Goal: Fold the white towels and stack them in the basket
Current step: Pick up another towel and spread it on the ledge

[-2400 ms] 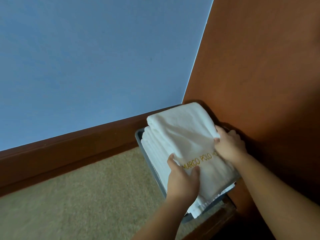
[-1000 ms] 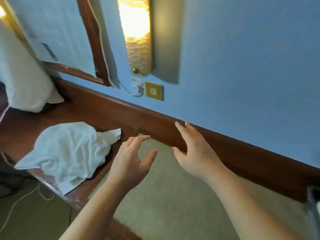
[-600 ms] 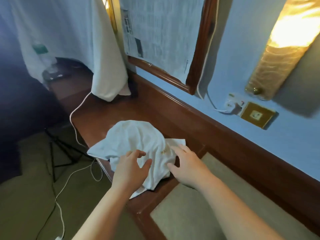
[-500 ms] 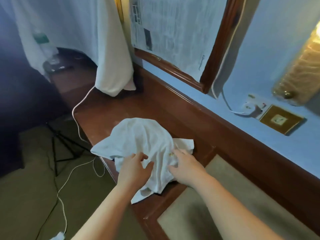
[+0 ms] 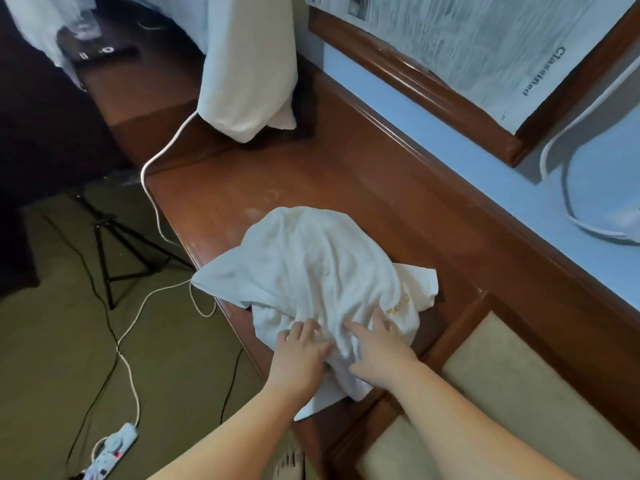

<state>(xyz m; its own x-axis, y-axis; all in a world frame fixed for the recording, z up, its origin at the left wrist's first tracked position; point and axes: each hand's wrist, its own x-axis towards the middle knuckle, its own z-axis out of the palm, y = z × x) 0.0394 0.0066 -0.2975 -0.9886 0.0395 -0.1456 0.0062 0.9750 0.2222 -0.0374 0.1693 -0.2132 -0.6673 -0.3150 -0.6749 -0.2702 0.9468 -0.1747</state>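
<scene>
White and crumpled, the towel [image 5: 311, 271] lay at the wooden worktop's [image 5: 249, 181] near edge, its nearest folds bunched under my left hand [image 5: 299, 353] and right hand [image 5: 379, 348], fingers loosely spread on it.

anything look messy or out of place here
The white towel lies crumpled on the wooden counter, one corner hanging over the front edge. A white cable trails off the counter to a power strip on the floor.

Wooden bench [image 5: 311, 188] under 1 crumpled white towel [image 5: 311, 268].
</scene>
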